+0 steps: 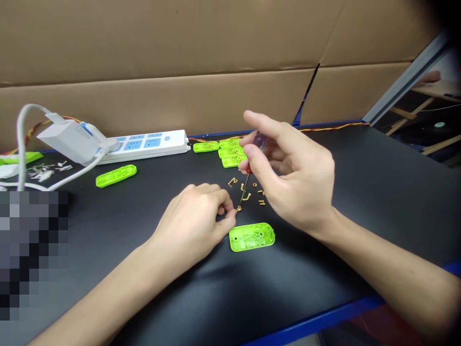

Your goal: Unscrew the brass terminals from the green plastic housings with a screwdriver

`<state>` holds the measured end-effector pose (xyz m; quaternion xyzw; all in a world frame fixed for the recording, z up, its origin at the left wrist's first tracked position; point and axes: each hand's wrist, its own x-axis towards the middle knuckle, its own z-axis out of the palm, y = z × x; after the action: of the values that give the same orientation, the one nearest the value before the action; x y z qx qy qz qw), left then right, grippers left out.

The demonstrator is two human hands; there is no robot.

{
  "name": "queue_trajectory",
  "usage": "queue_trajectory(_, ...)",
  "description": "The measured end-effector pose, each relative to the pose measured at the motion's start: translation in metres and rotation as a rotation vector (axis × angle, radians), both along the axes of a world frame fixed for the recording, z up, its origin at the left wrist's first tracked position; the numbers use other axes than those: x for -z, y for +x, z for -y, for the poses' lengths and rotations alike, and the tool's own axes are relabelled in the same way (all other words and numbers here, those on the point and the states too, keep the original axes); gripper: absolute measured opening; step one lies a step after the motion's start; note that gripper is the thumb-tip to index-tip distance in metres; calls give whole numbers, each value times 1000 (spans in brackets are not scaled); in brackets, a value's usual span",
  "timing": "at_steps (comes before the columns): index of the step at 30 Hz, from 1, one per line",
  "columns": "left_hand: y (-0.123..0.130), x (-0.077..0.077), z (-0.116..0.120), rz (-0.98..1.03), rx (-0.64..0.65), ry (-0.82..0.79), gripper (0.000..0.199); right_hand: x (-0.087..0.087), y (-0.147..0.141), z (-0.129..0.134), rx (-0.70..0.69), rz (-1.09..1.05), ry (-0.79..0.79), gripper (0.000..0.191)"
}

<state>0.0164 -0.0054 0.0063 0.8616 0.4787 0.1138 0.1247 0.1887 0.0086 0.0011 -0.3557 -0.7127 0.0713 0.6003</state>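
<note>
My right hand (298, 168) grips a screwdriver (248, 168) by its dark and red handle, the shaft slanting down to the table. Its tip meets a small brass piece (239, 208), which my left hand (198, 211) pinches between thumb and forefinger. Just below lies a bright green plastic shell (252, 237), open side up, with small holes in it. Brass contact strips (247, 196) and tiny brass screws (261, 203) are scattered beyond my fingers. Farther back, several green shells with brass parts (232, 153) sit side by side, partly hidden behind my right hand.
A white power strip (151, 146) with a plugged-in white adapter (70, 142) stands at the back left. Another green shell (116, 176) lies in front of it, near small metallic pieces (46, 172). Cardboard (162, 43) walls the back; the black table (173, 307) has a blue front edge.
</note>
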Motion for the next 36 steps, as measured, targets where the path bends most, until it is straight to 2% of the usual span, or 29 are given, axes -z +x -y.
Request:
queue_trajectory(6, 1, 3, 0, -5, -27, 29, 14, -3, -2, 1, 19, 2, 49, 34)
queue_trajectory(15, -3, 5, 0, 18, 19, 35, 16, -6, -2, 2, 20, 13, 101, 32)
queue_trajectory(23, -3, -1, -2, 78, 55, 44, 16, -7, -2, 3, 32, 33, 100, 30)
queue_trajectory(36, -2, 1, -1, 76, 54, 64, 17, -9, -3, 4, 67, 71, 75, 27)
